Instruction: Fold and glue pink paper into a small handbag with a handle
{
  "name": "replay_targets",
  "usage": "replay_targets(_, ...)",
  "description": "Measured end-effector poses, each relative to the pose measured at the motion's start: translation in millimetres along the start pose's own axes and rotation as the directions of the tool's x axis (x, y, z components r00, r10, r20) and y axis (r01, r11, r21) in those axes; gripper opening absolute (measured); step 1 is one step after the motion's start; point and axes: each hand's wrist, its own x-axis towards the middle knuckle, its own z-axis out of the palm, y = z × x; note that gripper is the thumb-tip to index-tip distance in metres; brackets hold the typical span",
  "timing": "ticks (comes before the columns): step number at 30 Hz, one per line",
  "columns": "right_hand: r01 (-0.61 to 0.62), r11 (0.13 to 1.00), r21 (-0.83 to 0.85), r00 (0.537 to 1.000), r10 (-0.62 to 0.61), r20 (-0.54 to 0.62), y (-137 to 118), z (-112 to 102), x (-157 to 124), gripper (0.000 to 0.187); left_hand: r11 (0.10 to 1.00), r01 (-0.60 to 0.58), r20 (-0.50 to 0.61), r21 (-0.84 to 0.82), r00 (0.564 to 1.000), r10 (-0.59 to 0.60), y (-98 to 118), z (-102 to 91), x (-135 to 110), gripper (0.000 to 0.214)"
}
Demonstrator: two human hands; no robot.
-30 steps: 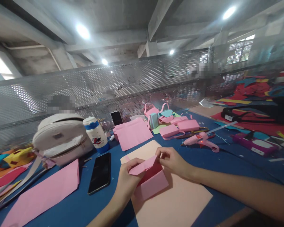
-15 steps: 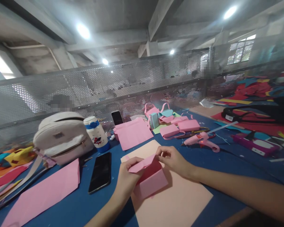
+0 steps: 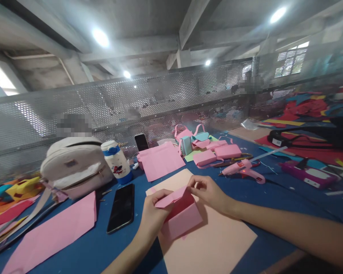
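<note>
A small pink paper box (image 3: 184, 220) with its flap raised stands on a pale peach sheet (image 3: 214, 243). My left hand (image 3: 157, 209) is closed on the box's left side, thumb along the flap. At the flap's right end, my right hand (image 3: 205, 192) pinches the paper between thumb and fingers. The inside of the box shows as a darker pink gap below the flap. A pink hot glue gun (image 3: 242, 170) with a clear glue stick lies to the right of my right hand, its small light glowing orange.
On the blue table (image 3: 148, 247) are a black phone (image 3: 121, 208), a bottle (image 3: 117, 163), a white backpack (image 3: 74, 167) and pink sheets (image 3: 54, 232). Small paper bags (image 3: 204, 158) sit behind. A purple device (image 3: 308, 174) lies at right; a perforated metal screen (image 3: 160, 102) borders the back.
Almost nothing differs. Both hands keep the same grip on the box, with only a very slight shift of the fingers and flap.
</note>
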Motion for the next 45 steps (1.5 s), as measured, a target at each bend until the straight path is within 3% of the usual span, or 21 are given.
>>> replay_targets(6,0.04,0.999,-0.007,0.999,-0.04,0.01,-1.7,-0.9,-0.6,0.04,1.0,0.004,0.002,0.004,1.0,-0.004,1.5,0.2,-0.4,0.02)
replay_targets(45,0.009,0.999,-0.038,1.0,-0.01,-0.024,-0.4,0.2,-1.1,0.025,1.0,-0.01,-0.004,-0.008,1.0,0.01,-0.3,-0.5,-2.1,0.016)
